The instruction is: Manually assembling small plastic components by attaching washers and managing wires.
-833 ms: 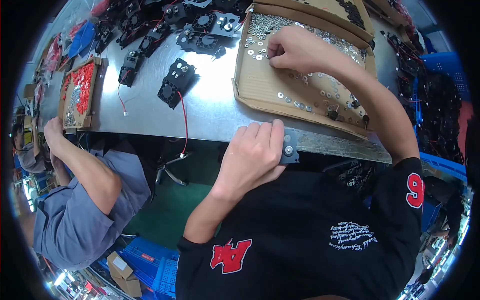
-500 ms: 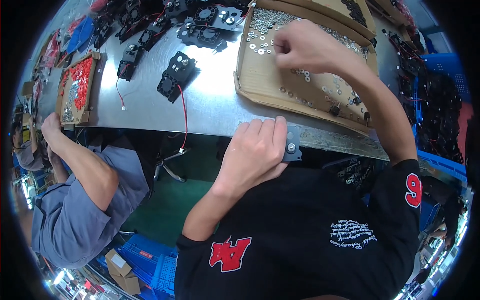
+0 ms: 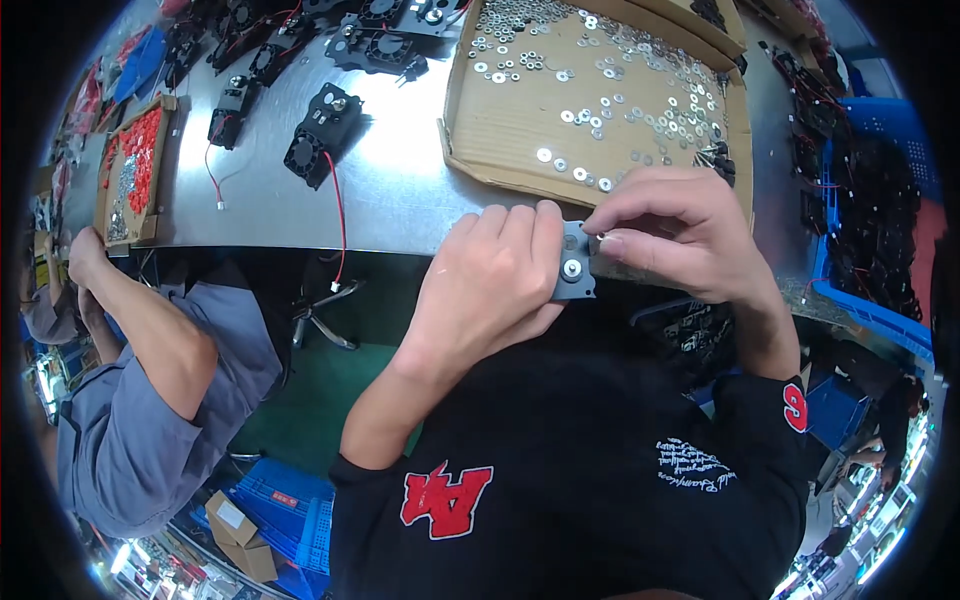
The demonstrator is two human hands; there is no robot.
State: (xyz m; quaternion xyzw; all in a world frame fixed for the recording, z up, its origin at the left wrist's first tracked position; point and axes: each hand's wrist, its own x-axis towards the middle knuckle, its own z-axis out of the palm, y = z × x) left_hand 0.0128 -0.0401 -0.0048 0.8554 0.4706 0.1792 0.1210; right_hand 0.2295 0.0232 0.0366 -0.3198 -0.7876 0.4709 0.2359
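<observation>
My left hand (image 3: 488,285) is closed around a dark grey metal plate (image 3: 573,290) with a round silver stud and washer on its face. The rest of that part is hidden under my fingers. At the plate's right edge, my right hand (image 3: 695,235) pinches a small metal piece (image 3: 601,238) between thumb and forefinger. Too little of this piece shows to tell its kind. Just beyond my hands lies a shallow cardboard tray (image 3: 500,150) with loose washers (image 3: 580,174) and nuts scattered in it.
Black fan units (image 3: 325,133) with red wires lie on the metal table (image 3: 255,205). A cardboard box of red parts (image 3: 148,150) stands at the left, beside a co-worker in a grey shirt (image 3: 140,440). Blue crates (image 3: 890,140) hold black parts at the right.
My right hand has come back from over the tray to the plate, now pinching a small metal piece. My left hand still holds the plate. The view has shifted slightly.
</observation>
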